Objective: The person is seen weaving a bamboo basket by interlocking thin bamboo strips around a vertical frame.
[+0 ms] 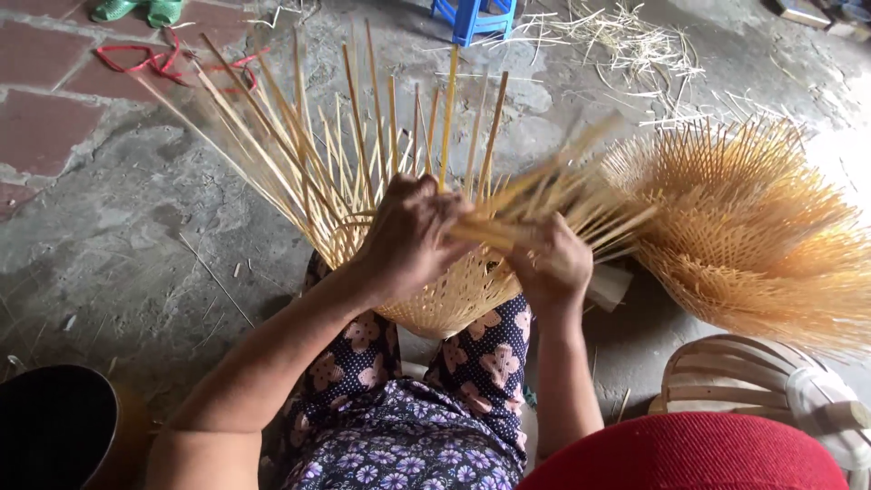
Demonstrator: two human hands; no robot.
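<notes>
On the lap, half-woven bamboo basket (454,299) bristles with loose strips.

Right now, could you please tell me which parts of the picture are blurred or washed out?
In the head view, the pale bamboo strips by the right hand smear with motion blur; the left hand is slightly soft; the grey concrete floor at the right edge is overexposed; elsewhere the daylight is soft and even.
</notes>
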